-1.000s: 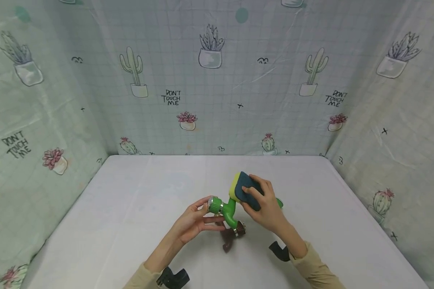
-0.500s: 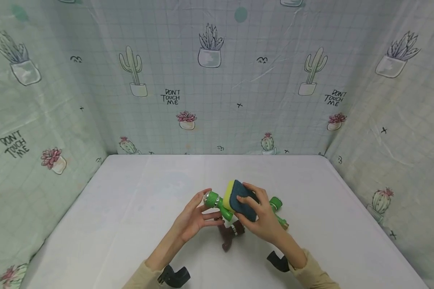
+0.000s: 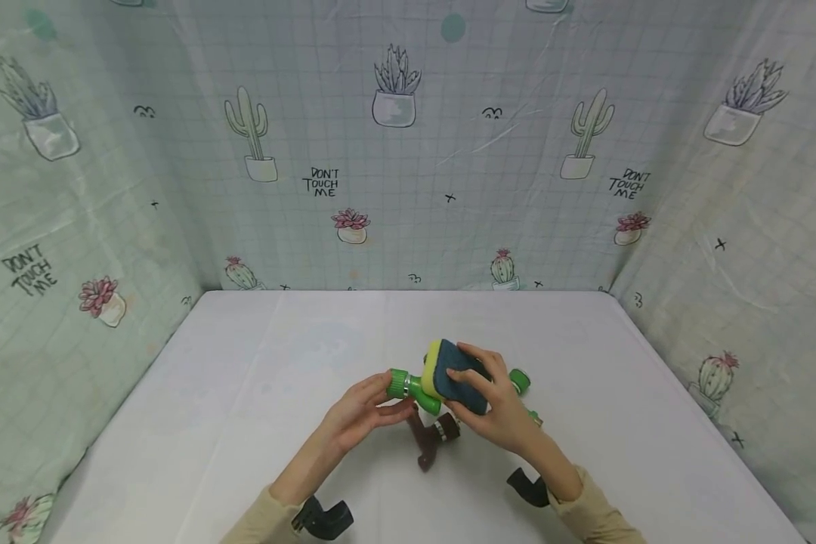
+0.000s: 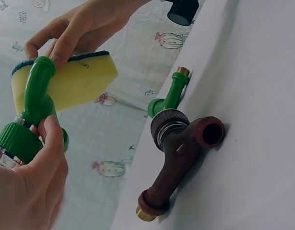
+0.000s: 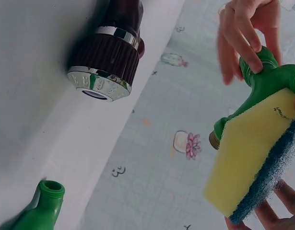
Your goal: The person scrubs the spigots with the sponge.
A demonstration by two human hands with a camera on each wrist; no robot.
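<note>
My left hand (image 3: 359, 414) grips a green plastic tap (image 3: 400, 383) by its ribbed knob, above the table. A two-layer sponge (image 3: 464, 378), yellow with a dark blue scouring side, is held in my right hand (image 3: 503, 404). Its yellow face (image 5: 257, 148) lies against the tap's body, covering part of it in the head view. The left wrist view shows the held tap's curved green spout (image 4: 39, 84) in front of the sponge. Below the hands, a brown tap (image 3: 427, 440) lies on the table.
Another green tap (image 3: 519, 380) lies on the table behind my right hand, partly hidden. Black curved parts sit by both wrists, one at the left (image 3: 324, 520) and one at the right (image 3: 528, 487). Printed cloth (image 3: 408, 166) hangs behind and beside the white table (image 3: 279, 340).
The sponge has moved down and left along the held tap. The tap has turned in my left hand, and its chrome knob end no longer shows in the head view.
</note>
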